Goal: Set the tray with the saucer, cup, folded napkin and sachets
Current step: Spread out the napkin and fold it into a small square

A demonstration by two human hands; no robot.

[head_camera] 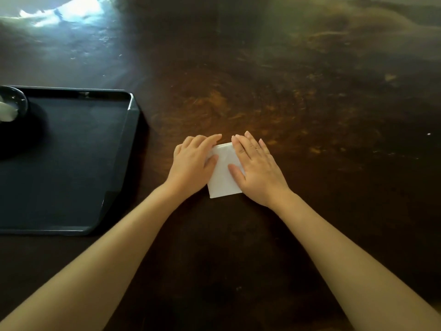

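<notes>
A white folded napkin (223,174) lies flat on the dark wooden table, right of the tray. My left hand (193,164) rests on its left edge, fingers curled over the top left corner. My right hand (256,169) lies flat on its right side, fingers spread, thumb on the paper. A dark rectangular tray (71,168) sits at the left. At the tray's far left corner a dark saucer (22,101) with something white on it is cut off by the frame edge. I see no sachets.
The brown wooden table (298,103) stretches away behind and to the right of the napkin. A bright patch of light falls on the table at the top left.
</notes>
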